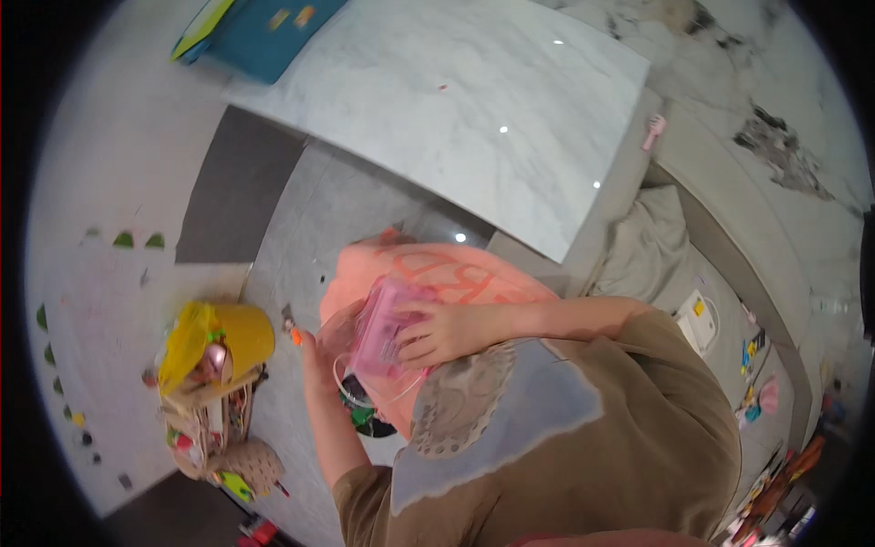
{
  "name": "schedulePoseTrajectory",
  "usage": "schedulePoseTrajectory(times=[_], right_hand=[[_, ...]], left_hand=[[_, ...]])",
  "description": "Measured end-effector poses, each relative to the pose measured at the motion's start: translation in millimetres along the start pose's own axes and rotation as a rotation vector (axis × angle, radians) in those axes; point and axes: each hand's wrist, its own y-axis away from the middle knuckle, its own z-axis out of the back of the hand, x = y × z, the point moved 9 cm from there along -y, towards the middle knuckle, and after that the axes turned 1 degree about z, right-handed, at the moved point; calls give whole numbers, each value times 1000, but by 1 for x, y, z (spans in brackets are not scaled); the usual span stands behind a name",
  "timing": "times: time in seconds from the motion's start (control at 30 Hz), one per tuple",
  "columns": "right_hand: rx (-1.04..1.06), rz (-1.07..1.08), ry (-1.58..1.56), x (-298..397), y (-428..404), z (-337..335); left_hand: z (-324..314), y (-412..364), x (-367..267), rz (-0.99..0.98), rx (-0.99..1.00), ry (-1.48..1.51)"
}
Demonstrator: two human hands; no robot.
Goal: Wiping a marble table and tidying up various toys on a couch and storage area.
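A pink translucent plastic case [376, 331] is held over my lap, tilted, with a thin pale handle or cord loop [340, 384] hanging from its lower side. My left hand [333, 342] supports the case from the left, its fingers partly hidden behind it and its thumb apart. Across the right side of the case lies my right hand [441, 331], fingers bent over its surface. Beneath both, salmon-coloured cloth [472, 270] with lettering covers my legs. What the case holds is hard to make out.
A white marble-patterned table [437, 130] stands ahead. On the left floor are a yellow bin [246, 338] and a basket of toys [205, 427]. A grey sofa with a cushion [646, 236] and a white bag [697, 320] lies right. A teal container [253, 37] sits at the table's far left.
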Motion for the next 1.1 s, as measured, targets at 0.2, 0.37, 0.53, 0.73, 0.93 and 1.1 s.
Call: schedulePoseTrajectory(times=[0.2,0.37,0.53,0.73,0.93,1.1], right_hand=[[-1,-204,-371,-33,25,24],[-1255,-992,-111,-112,249,238],[-1237,-1787,1004,-140,508,340],[-858,-1914,1454,-191,556,344],[-951,-1743,1080,-128,530,319],[-1748,-1813,1370,142,612,273]], left_hand=[[-11,-2,18,134,-55,-215],[39,8,39,211,-260,-377],[20,-16,49,284,-195,-528],[42,-31,61,319,-182,-525],[36,-20,49,321,-205,-464],[60,-40,40,337,-209,-278]])
